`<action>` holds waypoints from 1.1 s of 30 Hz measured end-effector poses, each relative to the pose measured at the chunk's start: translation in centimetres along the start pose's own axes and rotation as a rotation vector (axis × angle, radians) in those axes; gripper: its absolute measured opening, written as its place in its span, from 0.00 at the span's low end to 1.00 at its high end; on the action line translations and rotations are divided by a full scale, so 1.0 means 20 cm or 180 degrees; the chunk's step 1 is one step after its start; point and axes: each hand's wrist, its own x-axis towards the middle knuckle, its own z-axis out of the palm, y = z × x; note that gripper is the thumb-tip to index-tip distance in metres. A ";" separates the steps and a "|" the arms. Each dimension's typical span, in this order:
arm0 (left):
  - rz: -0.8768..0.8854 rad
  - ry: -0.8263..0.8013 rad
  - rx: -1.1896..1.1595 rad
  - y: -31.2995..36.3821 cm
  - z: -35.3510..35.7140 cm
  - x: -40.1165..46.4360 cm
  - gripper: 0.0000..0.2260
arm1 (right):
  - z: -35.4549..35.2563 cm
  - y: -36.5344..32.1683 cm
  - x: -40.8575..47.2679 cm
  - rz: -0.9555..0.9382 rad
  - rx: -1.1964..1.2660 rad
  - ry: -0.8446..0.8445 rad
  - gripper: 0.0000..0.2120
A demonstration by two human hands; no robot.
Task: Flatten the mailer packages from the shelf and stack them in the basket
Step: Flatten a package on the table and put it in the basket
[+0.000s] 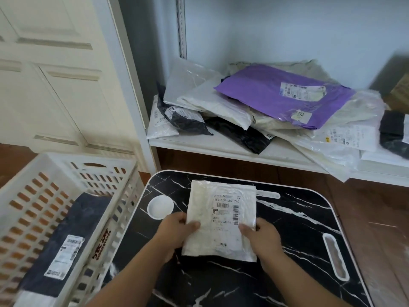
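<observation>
Now my left hand [177, 231] and right hand [263, 238] each pinch a side of the white mailer [221, 218], long axis pointing away from me. To my left sits the basket [55, 173], nearer my left hand.

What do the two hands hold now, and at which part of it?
Both hold the white mailer: left hand pinches its left edge, right hand its right edge, near the lower half.

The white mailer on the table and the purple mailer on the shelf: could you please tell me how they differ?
The white mailer is smaller; the purple mailer is wider. Both hands grip the white mailer on the marble table; the purple mailer lies untouched atop the shelf pile. Both carry printed labels.
</observation>
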 end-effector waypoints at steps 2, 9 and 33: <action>-0.0084 -0.0122 -0.0446 0.05 -0.08 -0.01 0.10 | 0.01 -0.08 0.00 -0.0174 0.0163 -0.0055 0.05; 0.0182 -0.0192 -0.0880 0.20 -0.42 -0.04 0.09 | 0.09 -0.38 -0.07 -0.0718 0.0414 -0.0650 0.05; -0.0648 0.1968 -0.2294 -0.66 -1.61 0.39 0.07 | 1.61 -0.92 0.01 -0.2504 -0.2200 -0.1156 0.12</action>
